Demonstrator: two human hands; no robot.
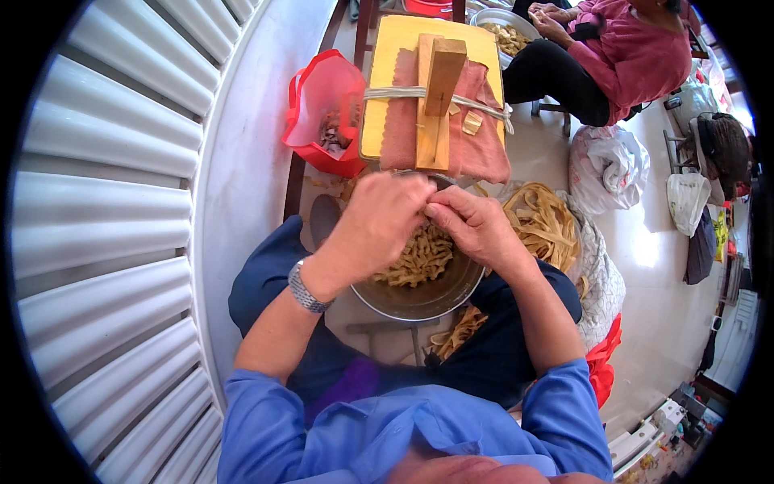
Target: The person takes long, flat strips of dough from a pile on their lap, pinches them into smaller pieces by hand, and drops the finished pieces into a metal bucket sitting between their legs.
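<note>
Over a round metal bowl (387, 309) on my lap, my left hand (385, 216) and my right hand (477, 227) meet, fingertips pinched together. Whatever they pinch is hidden behind the fingers. Inside the bowl lies a heap of small, tan knotted pieces (415, 260). To the right of my right hand is a pile of long, flat tan strips (542, 219), on a pale cloth. More strips (461, 332) lie below the bowl, beside my leg. A metal-banded watch sits on my left wrist.
Just beyond the bowl stands a yellow board (407, 31) with a wooden block (443, 77) tied on by white cord over reddish cloth. A red bag (316, 153) stands left of it. White radiator panels line the left. Another person (625, 60) sits far right near a bowl.
</note>
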